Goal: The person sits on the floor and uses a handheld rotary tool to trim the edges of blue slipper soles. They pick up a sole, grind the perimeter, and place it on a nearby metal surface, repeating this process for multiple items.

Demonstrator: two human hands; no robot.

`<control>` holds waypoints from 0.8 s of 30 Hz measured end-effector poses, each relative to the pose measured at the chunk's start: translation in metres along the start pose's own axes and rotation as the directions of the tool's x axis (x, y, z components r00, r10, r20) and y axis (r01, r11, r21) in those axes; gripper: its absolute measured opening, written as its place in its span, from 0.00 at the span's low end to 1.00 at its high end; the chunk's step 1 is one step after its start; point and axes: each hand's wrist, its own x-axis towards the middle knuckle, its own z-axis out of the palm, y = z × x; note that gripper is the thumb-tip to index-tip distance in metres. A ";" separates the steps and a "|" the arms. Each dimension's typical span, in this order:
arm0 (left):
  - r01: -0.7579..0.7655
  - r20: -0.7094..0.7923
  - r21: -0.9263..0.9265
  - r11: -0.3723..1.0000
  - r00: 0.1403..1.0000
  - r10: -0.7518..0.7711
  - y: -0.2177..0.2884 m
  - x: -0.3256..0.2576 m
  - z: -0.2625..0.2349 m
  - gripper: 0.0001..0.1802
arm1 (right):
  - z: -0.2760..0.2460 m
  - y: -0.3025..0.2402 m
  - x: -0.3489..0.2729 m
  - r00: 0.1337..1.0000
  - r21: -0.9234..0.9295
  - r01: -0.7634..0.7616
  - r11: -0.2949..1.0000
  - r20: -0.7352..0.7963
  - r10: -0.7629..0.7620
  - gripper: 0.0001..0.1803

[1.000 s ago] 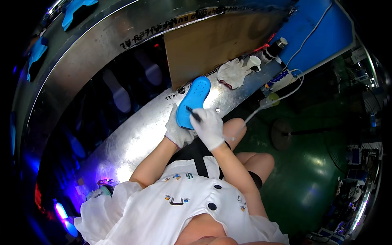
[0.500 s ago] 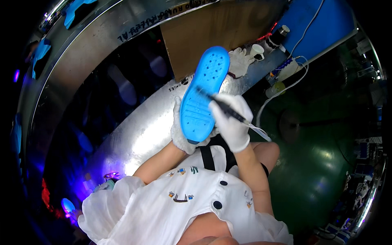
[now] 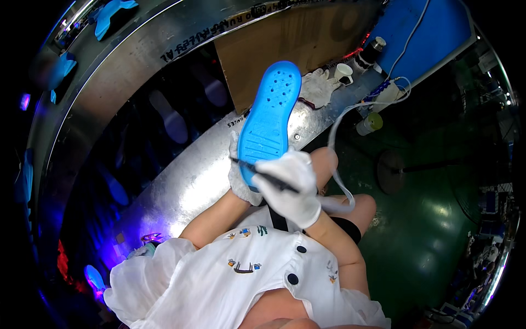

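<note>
A bright blue shoe sole (image 3: 268,120), ribbed and dotted with small holes, is held tilted in front of me, its holed end pointing away. My left hand (image 3: 239,178), in a white glove, grips it along the left edge and near end. My gloved right hand (image 3: 296,186) is closed around a black pen-shaped tool (image 3: 280,183) with a pale tube (image 3: 335,176) behind it. The tool's thin tip lies over the sole's near part, by its left edge; I cannot tell whether it touches. The right hand hides part of the sole's near end.
A metal work surface (image 3: 189,175) curves beside me, with a brown cardboard sheet (image 3: 257,55) behind it. White gloves (image 3: 318,88), a white cup (image 3: 343,73) and a flask (image 3: 371,52) stand beyond the sole. More soles (image 3: 170,118) lie in the dark trough at left.
My right hand and the tool have moved toward me and left, from the sole's middle to its near end. The sole has shifted slightly left, and the tube now loops higher.
</note>
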 end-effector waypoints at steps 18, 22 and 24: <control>0.125 -0.120 -0.319 0.939 0.978 -0.171 0.016 0.006 -0.003 0.28 | 0.004 0.006 -0.006 0.748 0.495 -0.586 0.641 0.026 0.663 0.07; 0.233 0.199 -0.301 0.925 0.964 -0.178 0.017 0.004 -0.005 0.45 | 0.007 -0.011 -0.016 0.991 0.115 -0.132 0.984 -0.003 0.133 0.09; 0.238 0.132 -0.330 0.914 0.970 -0.205 0.019 0.005 -0.009 0.50 | 0.009 -0.011 -0.017 0.893 0.406 -0.430 0.806 0.058 0.447 0.08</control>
